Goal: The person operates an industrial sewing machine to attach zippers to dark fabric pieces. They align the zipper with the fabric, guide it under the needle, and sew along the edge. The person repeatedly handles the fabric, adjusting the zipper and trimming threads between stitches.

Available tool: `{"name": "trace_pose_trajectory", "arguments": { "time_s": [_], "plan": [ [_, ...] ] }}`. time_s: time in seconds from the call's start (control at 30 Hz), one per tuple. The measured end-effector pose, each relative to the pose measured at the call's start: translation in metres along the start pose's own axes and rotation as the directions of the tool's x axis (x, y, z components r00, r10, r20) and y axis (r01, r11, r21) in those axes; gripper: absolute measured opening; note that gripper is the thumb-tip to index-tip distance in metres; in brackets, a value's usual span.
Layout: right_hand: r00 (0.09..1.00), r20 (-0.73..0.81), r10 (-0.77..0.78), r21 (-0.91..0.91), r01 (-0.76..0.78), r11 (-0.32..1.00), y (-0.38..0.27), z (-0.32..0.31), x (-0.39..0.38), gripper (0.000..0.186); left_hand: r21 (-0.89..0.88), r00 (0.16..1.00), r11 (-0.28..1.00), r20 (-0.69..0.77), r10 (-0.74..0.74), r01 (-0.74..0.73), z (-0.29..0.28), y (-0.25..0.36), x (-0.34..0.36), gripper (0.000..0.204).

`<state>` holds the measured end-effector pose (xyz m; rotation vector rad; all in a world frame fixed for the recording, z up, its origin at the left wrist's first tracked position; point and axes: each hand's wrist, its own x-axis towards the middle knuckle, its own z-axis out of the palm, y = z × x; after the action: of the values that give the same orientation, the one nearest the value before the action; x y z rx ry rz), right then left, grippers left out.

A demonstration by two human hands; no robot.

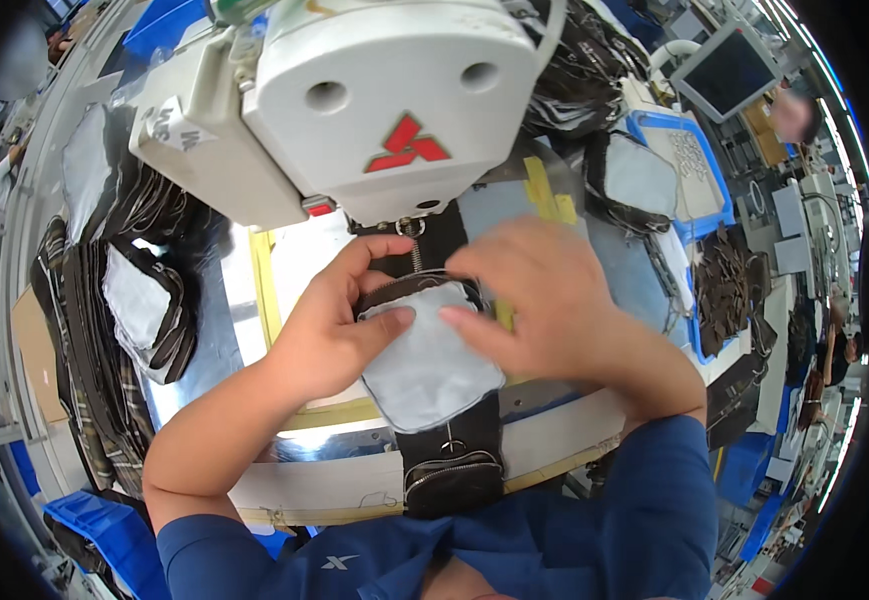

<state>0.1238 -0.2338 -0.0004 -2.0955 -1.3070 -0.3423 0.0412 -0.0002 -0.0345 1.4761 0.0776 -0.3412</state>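
My left hand [344,330] has its thumb on the pale grey lining of a fabric piece [429,365] with a dark zippered top edge, its fingers curled at that edge. My right hand [534,300], blurred, has its thumb and forefinger apart at the piece's upper right; its grip is unclear. Beneath the piece runs a black fabric strip [449,435], with a zippered black pouch [452,485] at its near end. Just above my hands is the white head of an industrial sewing machine [384,90], its needle area partly hidden.
Stacked dark fabric pieces [149,310] lie left, more [629,180] right, beside blue-rimmed trays [714,215] of small parts. Yellow tape [264,290] edges the machine bed. A blue crate [104,545] is lower left, a screen [724,70] upper right, other workers [839,355] at the far edges.
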Motion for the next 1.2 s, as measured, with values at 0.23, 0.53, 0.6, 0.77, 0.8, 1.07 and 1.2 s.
{"name": "trace_pose_trajectory", "arguments": {
  "time_s": [0.23,0.53,0.6,0.77,0.8,1.07,1.2],
  "plan": [
    [0.998,0.056,-0.040,0.152,0.031,0.988,0.028,0.036,-0.021,0.017,0.480,0.904,0.797,-0.019,0.428,-0.367,-0.008,-0.027,0.008,0.038],
    [1.000,-0.022,0.003,0.188,0.001,0.982,0.024,0.038,-0.023,0.025,0.767,0.634,0.312,0.155,0.757,-0.560,-0.014,-0.030,0.009,0.024],
    [1.000,-0.019,-0.007,0.205,0.011,0.979,0.024,0.037,-0.023,0.028,0.735,0.598,0.297,0.180,0.781,-0.609,-0.014,-0.033,0.011,0.024],
    [0.999,-0.014,-0.050,0.209,0.052,0.977,0.027,0.037,-0.025,0.029,0.687,0.664,0.406,0.149,0.733,-0.603,-0.009,-0.033,0.009,0.025],
    [0.999,-0.021,-0.046,0.209,0.050,0.977,0.027,0.038,-0.025,0.028,0.676,0.686,0.438,0.138,0.714,-0.592,-0.008,-0.033,0.009,0.026],
    [0.999,-0.025,-0.042,0.220,0.047,0.974,0.023,0.046,-0.026,0.017,0.565,0.738,0.568,0.114,0.665,-0.599,-0.006,-0.031,0.014,0.026],
    [0.999,-0.010,-0.042,0.219,0.043,0.975,0.022,0.045,-0.025,0.017,0.586,0.762,0.578,0.110,0.638,-0.568,-0.005,-0.033,0.011,0.021]
  ]
}}
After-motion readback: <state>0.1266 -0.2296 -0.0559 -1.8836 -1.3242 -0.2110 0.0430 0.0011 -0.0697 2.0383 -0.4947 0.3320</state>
